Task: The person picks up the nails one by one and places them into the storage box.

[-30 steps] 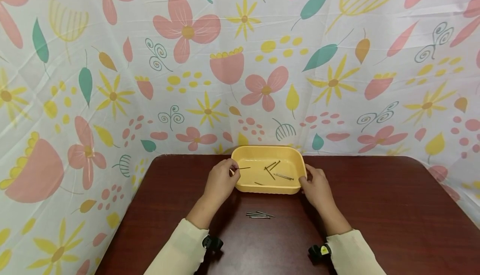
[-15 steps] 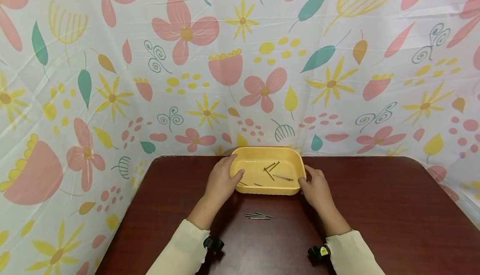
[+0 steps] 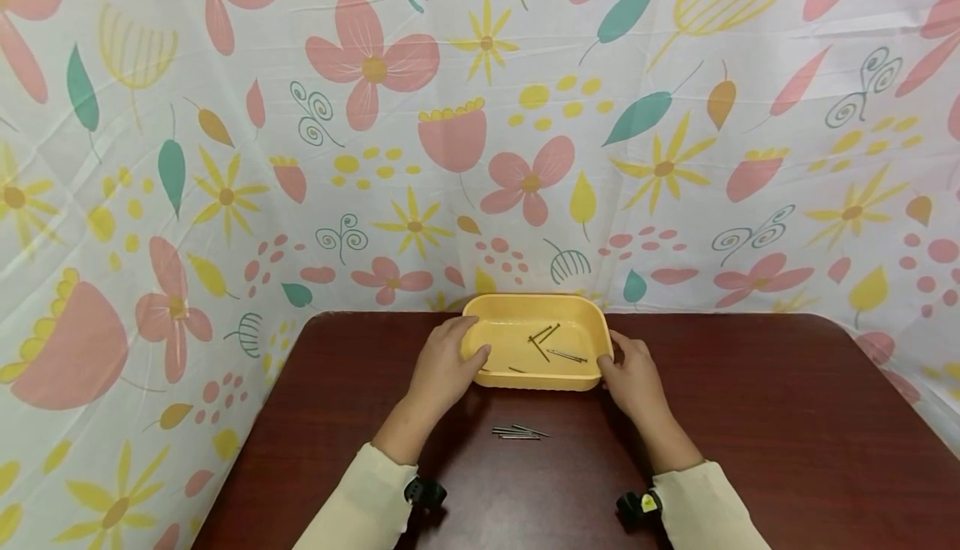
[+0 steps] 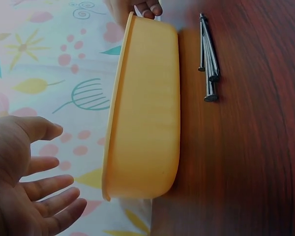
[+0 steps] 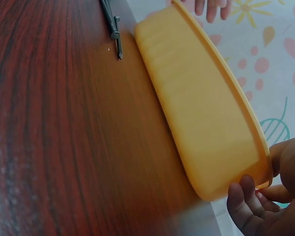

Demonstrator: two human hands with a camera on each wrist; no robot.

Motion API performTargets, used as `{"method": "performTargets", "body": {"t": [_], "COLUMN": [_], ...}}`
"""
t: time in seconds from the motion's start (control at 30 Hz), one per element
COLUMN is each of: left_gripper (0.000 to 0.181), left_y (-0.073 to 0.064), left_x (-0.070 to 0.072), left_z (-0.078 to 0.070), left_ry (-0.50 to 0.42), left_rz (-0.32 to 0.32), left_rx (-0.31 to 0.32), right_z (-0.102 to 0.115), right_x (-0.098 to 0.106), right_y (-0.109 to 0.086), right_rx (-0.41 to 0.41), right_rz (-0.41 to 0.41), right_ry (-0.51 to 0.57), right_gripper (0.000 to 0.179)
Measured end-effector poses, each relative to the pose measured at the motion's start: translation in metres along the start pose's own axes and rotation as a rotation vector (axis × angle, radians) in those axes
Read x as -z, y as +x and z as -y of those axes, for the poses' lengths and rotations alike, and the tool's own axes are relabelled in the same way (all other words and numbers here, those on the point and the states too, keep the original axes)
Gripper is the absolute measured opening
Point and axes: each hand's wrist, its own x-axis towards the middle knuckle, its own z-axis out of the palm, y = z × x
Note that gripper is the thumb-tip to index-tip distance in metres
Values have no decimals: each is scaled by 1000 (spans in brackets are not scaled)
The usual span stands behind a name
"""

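From the head view we see into the yellow tray (image 3: 536, 382), at the far edge of the brown table (image 3: 757, 417); loose nails (image 3: 567, 356) lie inside. There the left hand (image 3: 441, 367) seems to be at the tray's left end, but its wrist view shows us the fingers spread, apart from the wall — holding nothing. The right hand (image 3: 633, 377) grips the right end. In front lies a small nail pile (image 3: 517, 432) — the left wrist view shows us clearly its flat heads.
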Motion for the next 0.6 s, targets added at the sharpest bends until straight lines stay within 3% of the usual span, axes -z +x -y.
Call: {"method": "performTargets", "body": {"t": [0.6], "left_gripper": [39], "left_y": [-13], "left_x": [3], "left_z": [-3], "left_ry": [28], "left_rz": [7], "left_rx": [-49], "right_z": [-1], "right_x": [0], "right_y": [2], "right_rx": [-1], "right_rz": [6], "right_ry": [-7], "right_gripper": [59]}}
